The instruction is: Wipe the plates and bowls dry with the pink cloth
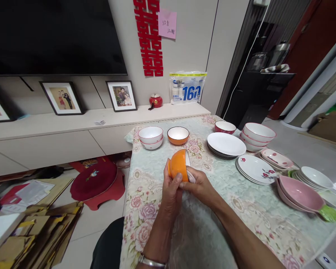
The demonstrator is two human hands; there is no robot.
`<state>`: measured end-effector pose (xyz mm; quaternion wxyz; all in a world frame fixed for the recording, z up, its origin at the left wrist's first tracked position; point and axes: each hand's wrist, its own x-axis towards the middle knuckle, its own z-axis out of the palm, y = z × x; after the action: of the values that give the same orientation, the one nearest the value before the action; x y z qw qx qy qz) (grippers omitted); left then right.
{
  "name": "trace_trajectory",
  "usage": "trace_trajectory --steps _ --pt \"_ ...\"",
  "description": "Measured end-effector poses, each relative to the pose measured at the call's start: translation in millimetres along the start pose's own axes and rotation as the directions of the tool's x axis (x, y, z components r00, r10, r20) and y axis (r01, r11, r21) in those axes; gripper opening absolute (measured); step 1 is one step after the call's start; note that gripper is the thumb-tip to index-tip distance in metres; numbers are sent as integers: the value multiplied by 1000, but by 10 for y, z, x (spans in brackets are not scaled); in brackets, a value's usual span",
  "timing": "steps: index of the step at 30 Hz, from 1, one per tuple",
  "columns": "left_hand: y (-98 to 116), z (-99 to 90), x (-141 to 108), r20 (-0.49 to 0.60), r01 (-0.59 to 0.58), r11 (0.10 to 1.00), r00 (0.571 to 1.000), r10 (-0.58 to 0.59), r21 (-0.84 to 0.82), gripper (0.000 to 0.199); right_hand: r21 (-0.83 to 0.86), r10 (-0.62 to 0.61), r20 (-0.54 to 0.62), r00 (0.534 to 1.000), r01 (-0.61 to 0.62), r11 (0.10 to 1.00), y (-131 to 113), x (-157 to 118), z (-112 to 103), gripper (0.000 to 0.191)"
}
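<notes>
Above the table, an orange bowl [178,164] with a white inside is tilted on its side, its opening facing right. My left hand [171,186] is closed around its base and lower side, thumb on the outer wall. At the rim, my right hand [197,183] pinches a whitish cloth [190,177] that goes into the bowl's opening; most of the cloth is hidden by the fingers and the bowl. Just behind stands another orange bowl [178,141], upright. Left of that one, two white bowls with pink rims [151,143] are stacked.
On the right of the flowered tablecloth [151,198] stand stacked white plates [226,144], flower-patterned plates [254,170], white bowls [259,132], a red bowl [225,127] and pink dishes [302,192]. A red stool [96,179] and flattened cardboard [50,224] are on the floor to the left.
</notes>
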<state>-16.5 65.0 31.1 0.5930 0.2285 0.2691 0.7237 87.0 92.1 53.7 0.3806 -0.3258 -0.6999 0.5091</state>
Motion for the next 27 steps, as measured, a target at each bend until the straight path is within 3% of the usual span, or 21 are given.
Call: trace_trajectory --steps 2,4,7,9,12,14,16,19,22,25,27 --pt "-7 -29 13 -16 -21 999 1000 20 -28 69 -55 -59 85 995 63 996 -21 5 -13 17" --pt "-25 -72 36 -59 -7 998 998 3 -60 62 -238 -133 174 976 173 956 3 8 -38 25" --pt "-50 -114 66 -107 56 995 992 -65 -87 58 -501 -182 277 943 304 810 95 7 -74 34" --pt "-60 -115 73 -109 71 994 991 -79 -83 58 -591 -171 279 945 309 745 154 4 -82 29" --pt "-68 -95 67 -64 16 998 998 -20 -67 58 -564 -143 173 975 217 797 175 3 -66 11" --pt "-72 -81 57 5 -4 998 1000 4 -64 62 -414 -117 38 992 122 902 143 5 -47 2" --pt "-70 -71 50 66 11 999 998 -8 -52 67 -209 -63 -68 996 48 977 93 7 -31 6" --pt "-59 -76 49 51 14 1000 999 -12 -28 67 -72 -56 -21 998 54 996 35 10 -29 16" --pt "-44 -103 55 -28 2 999 1000 -3 -51 58 -230 -164 156 974 198 953 49 17 -55 26" --pt "-44 -129 59 -77 72 995 994 -78 -72 58 -480 -202 275 940 316 818 119 25 -97 35" --pt "-56 -131 60 -100 126 990 986 -132 -59 65 -622 -174 283 943 319 715 166 22 -120 34"
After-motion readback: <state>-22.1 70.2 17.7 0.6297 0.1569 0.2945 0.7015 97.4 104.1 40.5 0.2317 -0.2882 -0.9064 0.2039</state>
